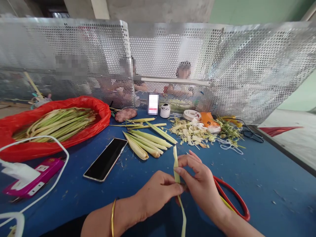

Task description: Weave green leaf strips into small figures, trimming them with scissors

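A pale green leaf strip (175,158) runs upright between my hands, its lower end hanging toward the bottom edge. My left hand (160,189), with a gold bangle at the wrist, pinches the strip between thumb and fingers. Just above and to the right, my right hand (195,174) grips the same strip higher up between thumb and index finger. Several pale green husks (148,141) lie fanned out on the blue table (138,174) beyond my hands. Red handles (234,194) with a yellow part lie beside my right forearm, partly hidden by it.
A black phone (106,159) lies left of centre. Farther left are a red bag (103,112) of long leaves and a pink power strip (34,177) with a white cable. Leaf scraps (190,131), a tape roll (192,115) and a perforated metal screen (160,49) stand behind.
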Demonstrator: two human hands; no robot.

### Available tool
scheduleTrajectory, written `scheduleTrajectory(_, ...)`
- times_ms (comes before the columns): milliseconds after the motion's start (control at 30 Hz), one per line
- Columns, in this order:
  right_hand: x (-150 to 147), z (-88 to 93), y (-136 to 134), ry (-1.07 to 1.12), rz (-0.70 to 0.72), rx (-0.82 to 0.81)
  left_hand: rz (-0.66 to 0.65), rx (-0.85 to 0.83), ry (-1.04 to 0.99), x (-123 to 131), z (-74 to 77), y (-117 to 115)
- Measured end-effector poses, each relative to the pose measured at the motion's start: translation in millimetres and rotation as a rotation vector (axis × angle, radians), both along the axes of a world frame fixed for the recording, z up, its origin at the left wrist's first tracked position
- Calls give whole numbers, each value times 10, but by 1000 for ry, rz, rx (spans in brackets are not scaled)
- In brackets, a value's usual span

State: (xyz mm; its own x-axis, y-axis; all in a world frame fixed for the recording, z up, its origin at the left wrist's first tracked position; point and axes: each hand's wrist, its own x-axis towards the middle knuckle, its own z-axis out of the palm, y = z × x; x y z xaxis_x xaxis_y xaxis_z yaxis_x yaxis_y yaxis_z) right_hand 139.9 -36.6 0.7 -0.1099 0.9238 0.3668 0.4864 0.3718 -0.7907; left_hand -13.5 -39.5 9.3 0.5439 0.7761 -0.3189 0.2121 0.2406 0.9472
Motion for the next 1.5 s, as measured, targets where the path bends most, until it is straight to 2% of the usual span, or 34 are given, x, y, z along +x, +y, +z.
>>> scheduleTrajectory(167,-8,-36,-26,-62,-16,66,-55,28,27,10,52,-34)
scheduleTrajectory(333,-34,-79,-27,-133,7,156,-69,45,69,17,-31,-36)
scheduleTrajectory(433,4,-66,0,-167,-4,212,-21,-21,7,4,-69,6)
scheduleTrajectory(500,53,-46,28,-148,-86,228,66,-72,-75,-21,-57,58)
scheduleTrajectory(567,100,-24,60,-76,-200,182,179,-105,-136,-55,-21,117)
scheduleTrajectory(633,123,-4,87,40,-256,28,248,-117,-164,-83,19,165)
scheduleTrajectory(700,113,4,102,194,-179,-221,261,-127,-181,-96,46,188)
scheduleTrajectory(767,78,-3,101,371,-19,-465,239,-139,-178,-92,52,184)
scheduleTrajectory(833,36,-22,87,528,89,-602,195,-145,-156,-79,44,165)
scheduleTrajectory(1000,-31,-59,35,702,65,-629,150,-199,-132,-54,-2,135)
scheduleTrajectory(1267,-96,-38,-10,722,65,-552,178,-190,-81,-23,-31,118)
scheduleTrajectory(1500,-107,-61,2,715,-35,-495,132,-175,-99,-10,-8,95)
